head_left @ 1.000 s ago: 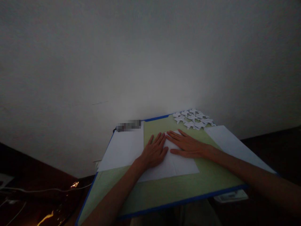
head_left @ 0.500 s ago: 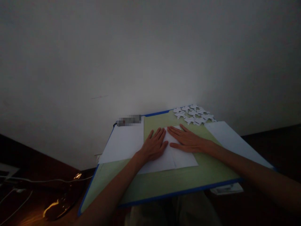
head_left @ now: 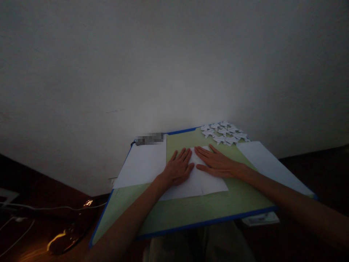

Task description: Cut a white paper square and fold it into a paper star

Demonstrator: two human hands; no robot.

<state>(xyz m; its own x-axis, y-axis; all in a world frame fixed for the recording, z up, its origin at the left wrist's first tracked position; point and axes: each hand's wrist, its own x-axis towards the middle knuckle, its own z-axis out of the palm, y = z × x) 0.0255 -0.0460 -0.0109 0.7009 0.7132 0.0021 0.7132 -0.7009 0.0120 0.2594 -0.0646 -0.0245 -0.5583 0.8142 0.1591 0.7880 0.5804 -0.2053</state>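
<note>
A white sheet of paper [head_left: 195, 187] with a crease near its middle lies flat on the green tabletop [head_left: 218, 206]. My left hand [head_left: 178, 168] rests palm down on the sheet's left part, fingers stretched away from me. On the right part lies my right hand [head_left: 216, 162], also flat, its fingers pointing to the far left. Between the fingertips of both hands is a narrow gap where the paper shows. Much of the sheet is hidden under the hands.
Another white sheet [head_left: 144, 162] lies at the left, a blurred-out object [head_left: 149, 138] at its far edge. Several folded white paper shapes [head_left: 225, 133] sit at the far right, with more white paper [head_left: 272, 165] nearer. A wall [head_left: 174, 65] stands behind; a white cable [head_left: 60, 208] runs at left.
Both hands stay flat on the creased sheet in nearly the same place. The view has shifted only slightly.
</note>
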